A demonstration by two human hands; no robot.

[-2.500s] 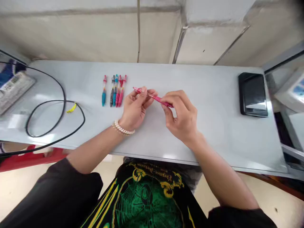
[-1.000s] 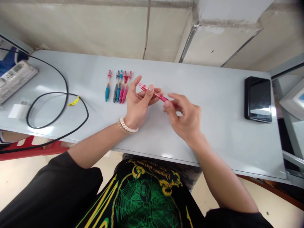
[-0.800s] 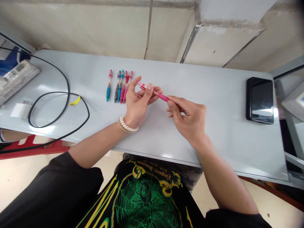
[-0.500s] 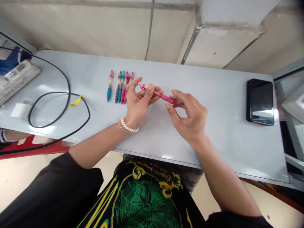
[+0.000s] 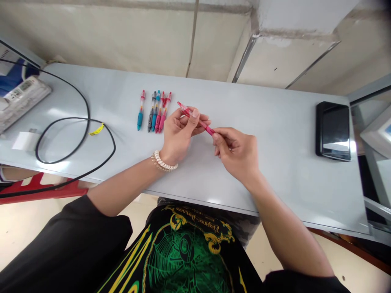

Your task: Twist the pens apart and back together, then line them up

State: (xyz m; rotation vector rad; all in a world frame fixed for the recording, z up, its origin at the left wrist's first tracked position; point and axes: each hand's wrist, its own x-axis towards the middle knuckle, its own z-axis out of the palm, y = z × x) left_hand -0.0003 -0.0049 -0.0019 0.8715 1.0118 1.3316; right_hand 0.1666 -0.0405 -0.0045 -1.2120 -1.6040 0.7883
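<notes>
A pink pen (image 5: 206, 127) is held at a slant above the table, its clicker end up and to the left. My left hand (image 5: 182, 129) grips the pen's upper half between thumb and fingers. The fingers of my right hand (image 5: 236, 150) are closed round its lower end and hide the tip. Just left of my left hand, several pens lie side by side: a pink pen (image 5: 163, 122), a red pen (image 5: 158, 121), a blue pen (image 5: 154, 120) and a grey pen (image 5: 150, 120). A pen with a teal grip and pink top (image 5: 140, 118) lies a little apart from them.
A black cable (image 5: 115, 142) with a yellow tag (image 5: 97, 129) loops over the left of the grey table (image 5: 290, 171). Beside it are a white adapter (image 5: 26, 141) and a power strip (image 5: 27, 99). A black device with a screen (image 5: 333, 130) lies at the right.
My right hand has moved left and closed on the pen's lower end, where its fingers were looser before. The pen has tilted more steeply. My left hand keeps its hold.
</notes>
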